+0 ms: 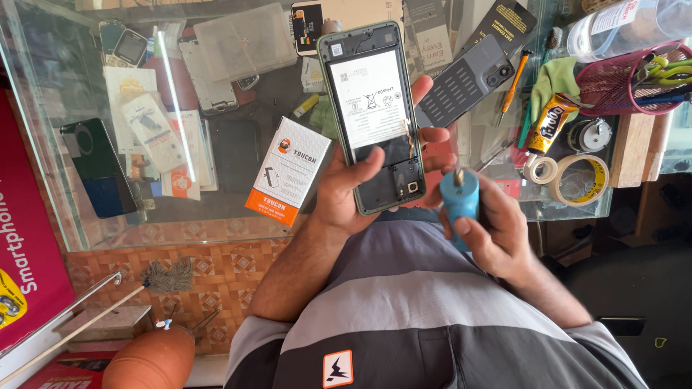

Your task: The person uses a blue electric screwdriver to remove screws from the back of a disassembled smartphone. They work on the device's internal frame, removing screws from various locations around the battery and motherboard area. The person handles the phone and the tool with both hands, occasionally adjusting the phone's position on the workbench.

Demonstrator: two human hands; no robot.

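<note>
My left hand [344, 194] holds an opened smartphone [372, 115] upright over the glass counter, back cover off. Its white battery and dark lower board are exposed inside a green frame. The thumb lies across the phone's lower part and the fingers wrap behind its right edge. My right hand [490, 227] grips a small blue cylindrical tool [460, 198] with a short metal tip pointing up, just right of the phone's bottom corner. The tip is near the phone but apart from it.
A glass counter [94, 230] holds a white and orange box [287, 171], a grey phone back cover [465, 79], an orange screwdriver [513, 83], tape rolls [580, 180], a glue tube [551, 122] and a pink basket [620, 83]. A brush [162, 277] lies on the tiled floor below.
</note>
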